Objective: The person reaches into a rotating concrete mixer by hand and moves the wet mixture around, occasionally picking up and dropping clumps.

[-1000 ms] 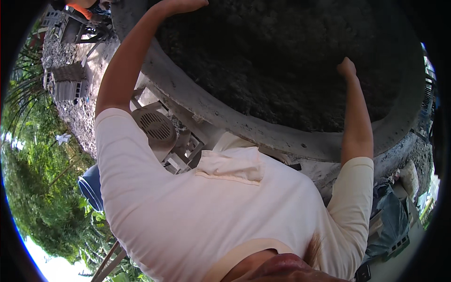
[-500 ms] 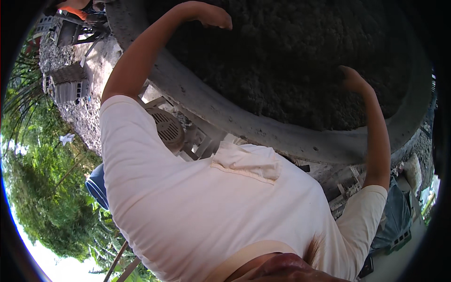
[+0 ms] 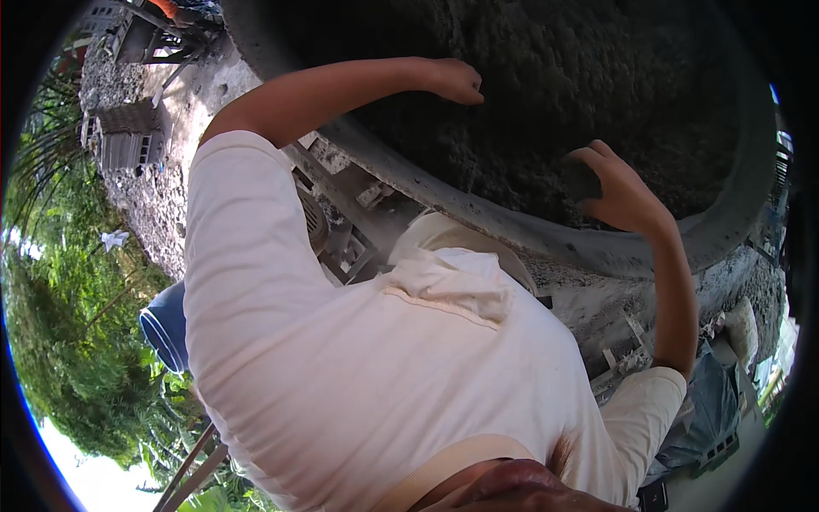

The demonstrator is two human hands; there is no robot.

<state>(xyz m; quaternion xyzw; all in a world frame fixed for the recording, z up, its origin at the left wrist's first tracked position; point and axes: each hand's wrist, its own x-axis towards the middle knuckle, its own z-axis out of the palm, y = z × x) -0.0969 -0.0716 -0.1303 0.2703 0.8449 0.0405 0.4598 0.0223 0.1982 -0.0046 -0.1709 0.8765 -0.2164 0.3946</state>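
- Change: the left hand (image 3: 458, 81) has come in from the far left of the basin (image 3: 589, 253), down and toward the middle; the right hand (image 3: 627, 192) has drawn nearer the body. The two are now closer together.
- Bearing on the work: both hands are inside the rim line, over the dark grainy mix (image 3: 546, 77), which appears to be the material being handled; it lies within the basin, in front of the torso.
- Left hand: fingers curled in; no held object is visible, and whether the fist grips something cannot be told.
- Right hand: partly open, thumb apart from the fingers; the gap is too dark to tell whether it has hold of anything. Contact with the mix is not established for either hand.
- Count: hands, two; basins, one; vented motor housings (image 3: 314, 224), one, partly hidden behind the left upper arm; blue buckets (image 3: 166, 328), one; pale sacks (image 3: 740, 333), one; orange sleeves (image 3: 165, 8), one, at top left. Stacked blocks (image 3: 126, 141): at least two, exact number unclear.
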